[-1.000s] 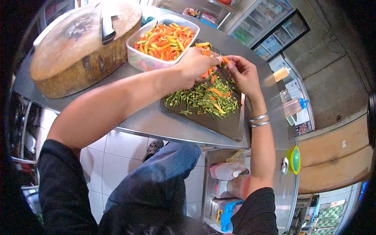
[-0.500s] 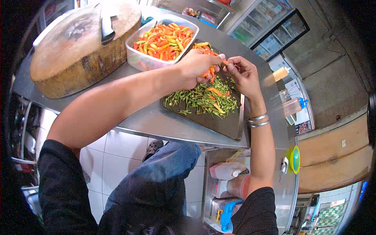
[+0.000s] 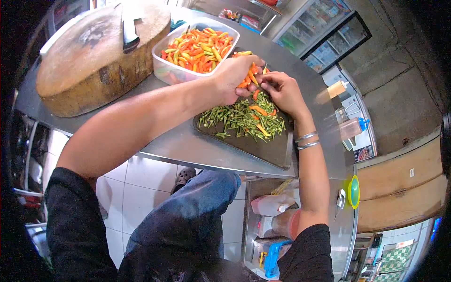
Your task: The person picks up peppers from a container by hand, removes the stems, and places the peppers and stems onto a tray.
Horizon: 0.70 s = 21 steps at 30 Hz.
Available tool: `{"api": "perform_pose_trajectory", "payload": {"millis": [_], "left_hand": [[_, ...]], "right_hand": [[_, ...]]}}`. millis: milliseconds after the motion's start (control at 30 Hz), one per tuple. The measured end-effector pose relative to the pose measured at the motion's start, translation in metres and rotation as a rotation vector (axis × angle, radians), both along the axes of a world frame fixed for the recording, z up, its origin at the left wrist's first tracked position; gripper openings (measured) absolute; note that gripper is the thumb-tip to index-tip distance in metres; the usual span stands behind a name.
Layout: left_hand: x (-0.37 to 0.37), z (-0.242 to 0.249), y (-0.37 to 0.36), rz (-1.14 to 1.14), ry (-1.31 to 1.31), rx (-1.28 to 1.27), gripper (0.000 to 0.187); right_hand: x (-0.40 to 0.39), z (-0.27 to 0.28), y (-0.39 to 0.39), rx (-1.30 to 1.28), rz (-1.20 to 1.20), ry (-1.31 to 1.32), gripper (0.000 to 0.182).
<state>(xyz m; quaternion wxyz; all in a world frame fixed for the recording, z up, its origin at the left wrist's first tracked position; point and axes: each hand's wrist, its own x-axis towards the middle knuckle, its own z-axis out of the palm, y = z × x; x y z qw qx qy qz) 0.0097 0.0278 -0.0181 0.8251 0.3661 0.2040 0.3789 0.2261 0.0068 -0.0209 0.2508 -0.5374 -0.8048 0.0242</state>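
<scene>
Left hand is closed around a bunch of orange chili peppers, held just above the far end of the dark tray. Right hand sits just beside it, fingers curled, fingertips meeting the left hand's at the chilies; whether the right hand actually pinches a chili or a stem cannot be told from this view. Two metal bangles on the right wrist.

The tray lies on the stainless steel counter, at its near edge toward the right. On the tray, a spread pile of green chili stems with a few loose orange chilies mixed in, directly below both hands. A few more whole chilies lie at the tray's far corner, partly hidden by the left hand.

Clear plastic container full of red, orange and yellow-green stemless chilies stands at the counter's far side, touching or nearly touching the tray's far corner, just beyond the left hand.

Round wooden chopping block takes the counter's left end, cleaver lying on top, blade flat.

Below the counter's near edge: blue jeans, white tiled floor, a lower shelf with plastic bottles. Green-yellow bowl off to the right on a separate surface.
</scene>
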Motion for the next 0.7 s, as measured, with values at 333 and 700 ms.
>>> {"api": "perform_pose_trajectory", "payload": {"millis": [333, 700], "left_hand": [[-0.001, -0.001, -0.007, 0.088, 0.233, 0.112, 0.025], [0.005, -0.002, -0.01, -0.035, 0.353, 0.304, 0.021]], "right_hand": [[-0.002, 0.01, -0.007, 0.038, 0.033, 0.644, 0.016], [-0.007, 0.011, -0.012, -0.055, 0.118, 0.629, 0.025]]}}
